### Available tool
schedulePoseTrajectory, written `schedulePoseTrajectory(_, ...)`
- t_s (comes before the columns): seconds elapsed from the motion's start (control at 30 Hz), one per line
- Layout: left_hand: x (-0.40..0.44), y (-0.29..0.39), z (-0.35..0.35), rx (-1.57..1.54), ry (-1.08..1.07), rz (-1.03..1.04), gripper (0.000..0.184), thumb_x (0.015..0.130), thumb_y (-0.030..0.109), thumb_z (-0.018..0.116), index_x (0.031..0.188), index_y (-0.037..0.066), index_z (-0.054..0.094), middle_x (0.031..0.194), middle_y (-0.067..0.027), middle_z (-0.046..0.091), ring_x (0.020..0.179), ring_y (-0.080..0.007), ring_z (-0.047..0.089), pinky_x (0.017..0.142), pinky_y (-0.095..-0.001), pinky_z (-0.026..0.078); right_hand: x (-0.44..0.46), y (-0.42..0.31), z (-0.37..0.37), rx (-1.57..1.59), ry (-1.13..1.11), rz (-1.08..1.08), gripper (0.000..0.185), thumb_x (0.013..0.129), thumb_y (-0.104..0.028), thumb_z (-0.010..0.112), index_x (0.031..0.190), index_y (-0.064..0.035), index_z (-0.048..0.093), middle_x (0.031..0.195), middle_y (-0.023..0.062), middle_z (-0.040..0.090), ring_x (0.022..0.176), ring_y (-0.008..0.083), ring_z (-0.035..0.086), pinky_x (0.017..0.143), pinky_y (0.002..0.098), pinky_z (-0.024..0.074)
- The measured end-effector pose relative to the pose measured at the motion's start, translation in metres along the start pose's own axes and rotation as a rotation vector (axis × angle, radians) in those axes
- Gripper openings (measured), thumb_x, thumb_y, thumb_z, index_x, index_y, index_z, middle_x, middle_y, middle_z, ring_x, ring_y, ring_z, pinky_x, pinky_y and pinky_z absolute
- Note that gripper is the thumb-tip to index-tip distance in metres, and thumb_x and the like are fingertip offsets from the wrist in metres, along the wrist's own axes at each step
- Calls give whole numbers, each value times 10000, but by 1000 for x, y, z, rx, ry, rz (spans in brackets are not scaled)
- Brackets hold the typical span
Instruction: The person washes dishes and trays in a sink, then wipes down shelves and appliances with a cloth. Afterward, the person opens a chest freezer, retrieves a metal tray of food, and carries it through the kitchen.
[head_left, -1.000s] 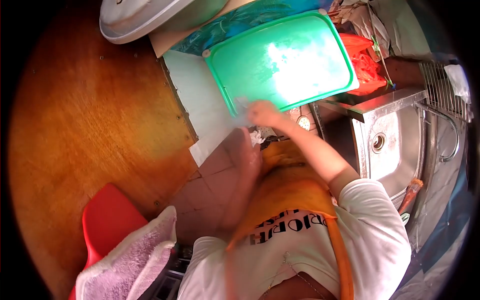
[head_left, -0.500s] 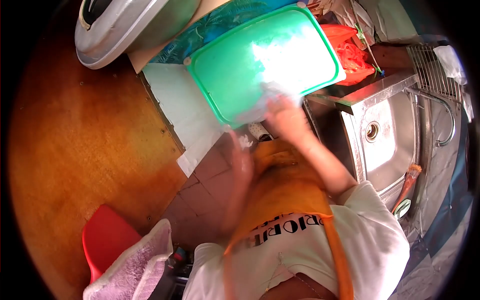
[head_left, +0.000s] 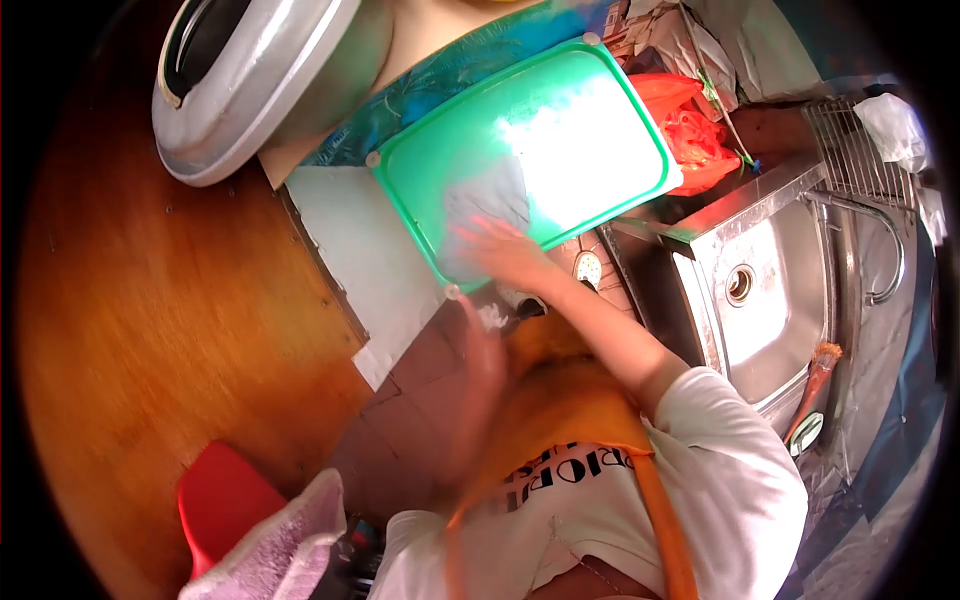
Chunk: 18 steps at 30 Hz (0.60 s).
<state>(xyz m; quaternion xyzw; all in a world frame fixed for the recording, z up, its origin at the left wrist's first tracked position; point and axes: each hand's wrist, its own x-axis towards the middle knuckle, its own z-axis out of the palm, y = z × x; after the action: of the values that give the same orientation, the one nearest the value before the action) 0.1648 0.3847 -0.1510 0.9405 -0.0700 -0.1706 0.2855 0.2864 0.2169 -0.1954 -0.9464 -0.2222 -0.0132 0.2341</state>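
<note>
Spreads right hand (head_left: 500, 252) nearly flat, fingers extended and unclenched, over a thin grey cloth (head_left: 495, 185). Holds left hand (head_left: 482, 335) near the lower corner of a green plastic tray (head_left: 425, 145), too blurred to tell whether open or closed. Shows the green plastic tray at upper centre, slanting up to the right, rectangular, with rounded corners, a raised rim and pale knobs (head_left: 373, 159) at corners. Blazes white with glare right of the thin grey cloth, which looks smooth and filmy, with faint creases and a soft-edged outline. Borders a red plastic bag (head_left: 700, 150) at upper right and a white sheet (head_left: 350, 235) at left.
</note>
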Motion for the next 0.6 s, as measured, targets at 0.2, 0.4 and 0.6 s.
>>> schedulePoseTrajectory(0.2, 3, 28, -22, 52, -27, 91, 446, 831, -67, 448, 1275, -113, 425, 1409, -315, 275, 1045, -407, 521, 889, -417, 449, 6, 138, -73, -94, 168, 740, 638, 820, -426, 602, 1390, -234, 387, 1500, 186, 197, 1354, 397, 238, 1007, 597, 297)
schedulePoseTrajectory(0.4, 10, 18, -7, -288, 20, -135, 454, 865, -33, 430, 1312, -66, 362, 1244, -267, 445, 1056, -373, 509, 912, -382, 431, 81, 56, -38, -155, 67, 260, 549, 820, -500, 548, 1315, -268, 487, 1493, 153, 235, 1353, 441, 192, 1074, 592, 188)
schedulePoseTrajectory(0.6, 4, 11, -3, -222, 72, -65, 325, 899, 23, 440, 1219, -25, 404, 1086, -190, 469, 964, -298, 513, 885, -357, 424, 19, 38, -88, 580, 0, 196, 367, 892, -291, 553, 1256, -247, 541, 1465, 130, 308, 1337, 334, 316, 1107, 459, 243)
